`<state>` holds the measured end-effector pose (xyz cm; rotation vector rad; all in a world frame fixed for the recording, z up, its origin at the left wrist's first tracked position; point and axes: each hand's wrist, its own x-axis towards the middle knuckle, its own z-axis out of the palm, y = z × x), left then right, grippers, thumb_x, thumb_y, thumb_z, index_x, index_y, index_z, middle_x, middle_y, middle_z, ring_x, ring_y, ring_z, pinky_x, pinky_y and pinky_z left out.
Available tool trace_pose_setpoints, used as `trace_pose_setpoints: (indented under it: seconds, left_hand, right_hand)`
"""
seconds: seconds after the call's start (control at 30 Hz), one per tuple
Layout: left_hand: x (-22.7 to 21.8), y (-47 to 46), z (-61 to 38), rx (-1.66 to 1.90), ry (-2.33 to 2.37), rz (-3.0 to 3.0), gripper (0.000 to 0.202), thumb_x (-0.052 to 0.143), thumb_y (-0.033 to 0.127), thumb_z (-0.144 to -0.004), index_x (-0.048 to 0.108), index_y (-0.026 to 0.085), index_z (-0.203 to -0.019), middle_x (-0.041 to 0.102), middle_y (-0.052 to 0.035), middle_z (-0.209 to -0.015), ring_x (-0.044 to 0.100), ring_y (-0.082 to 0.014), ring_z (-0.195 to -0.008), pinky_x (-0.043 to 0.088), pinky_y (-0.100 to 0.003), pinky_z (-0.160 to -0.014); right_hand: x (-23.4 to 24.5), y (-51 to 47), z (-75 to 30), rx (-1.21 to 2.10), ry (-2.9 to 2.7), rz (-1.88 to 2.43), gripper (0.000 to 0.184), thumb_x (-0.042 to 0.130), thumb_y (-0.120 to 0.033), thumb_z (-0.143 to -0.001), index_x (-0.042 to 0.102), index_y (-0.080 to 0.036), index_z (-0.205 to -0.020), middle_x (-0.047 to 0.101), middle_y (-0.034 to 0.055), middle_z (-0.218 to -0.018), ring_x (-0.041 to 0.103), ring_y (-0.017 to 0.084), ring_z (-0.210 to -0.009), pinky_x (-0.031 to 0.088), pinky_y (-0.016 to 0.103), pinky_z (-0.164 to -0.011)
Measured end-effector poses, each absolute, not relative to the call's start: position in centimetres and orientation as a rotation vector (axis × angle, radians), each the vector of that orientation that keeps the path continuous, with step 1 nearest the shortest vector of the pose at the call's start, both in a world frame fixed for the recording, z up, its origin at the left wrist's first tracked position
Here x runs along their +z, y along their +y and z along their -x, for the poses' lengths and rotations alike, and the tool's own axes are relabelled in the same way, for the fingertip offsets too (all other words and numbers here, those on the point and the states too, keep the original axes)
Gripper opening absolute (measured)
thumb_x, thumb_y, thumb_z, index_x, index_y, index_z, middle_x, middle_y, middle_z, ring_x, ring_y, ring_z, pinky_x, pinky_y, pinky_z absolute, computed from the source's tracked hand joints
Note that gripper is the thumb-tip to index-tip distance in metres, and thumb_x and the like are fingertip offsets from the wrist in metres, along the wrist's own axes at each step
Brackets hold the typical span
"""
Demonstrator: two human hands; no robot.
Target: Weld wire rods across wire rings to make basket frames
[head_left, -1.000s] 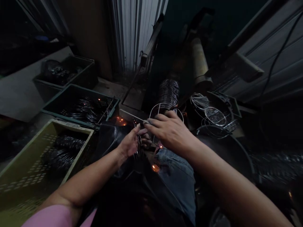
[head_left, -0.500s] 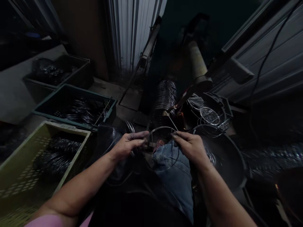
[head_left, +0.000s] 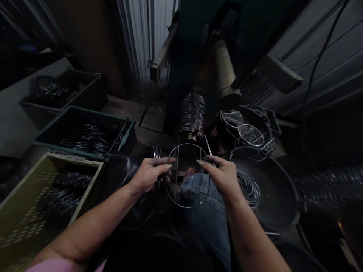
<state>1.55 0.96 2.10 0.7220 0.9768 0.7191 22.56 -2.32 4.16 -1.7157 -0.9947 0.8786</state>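
Observation:
A thin wire ring [head_left: 187,207] with two straight crosswires is held upright over my lap. My left hand [head_left: 151,173] pinches its left edge between thumb and fingers. On the opposite side, my right hand [head_left: 222,175] is closed at the ring's edge, with a few thin metal rods [head_left: 208,144] sticking up from its fingers. Several more wire rings [head_left: 156,152] show behind my left hand; what supports them is hidden. Just beyond the held ring is a machine's copper-coloured tip [head_left: 192,136], apart from the ring.
A yellow crate [head_left: 82,158] and a green crate [head_left: 76,149] at left hold dark wire pieces. To the right, a wide dark basin [head_left: 279,196] contains wire rings [head_left: 249,190]. Behind it stands a container of wire parts [head_left: 251,135]. A cylindrical machine arm [head_left: 225,70] hangs ahead.
The ring has moved slightly left and down, away from the machine's tip, and now shows both crosswires clearly. Both hands still hold it. The camera view has shifted slightly.

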Motion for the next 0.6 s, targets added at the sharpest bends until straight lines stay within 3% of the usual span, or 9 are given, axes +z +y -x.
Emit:
trace_pose_setpoints:
  seconds: [0.6]
  left_hand:
    - [3.9,5.1,-3.3,0.817,0.949,-0.786,0.035,0.067,0.022,-0.066,0.066,0.011,-0.099,0.06,-0.0006,-0.056,0.052,-0.008,-0.042,0.041,-0.019,-0.039]
  right_hand:
    - [6.1,3.0,-24.1,0.959,-1.007,1.635,0.038,0.078,-0.039,-0.052,0.069,-0.011,-0.077,0.065,0.0038,-0.061,0.059,0.017,-0.054,0.044,0.027,-0.049]
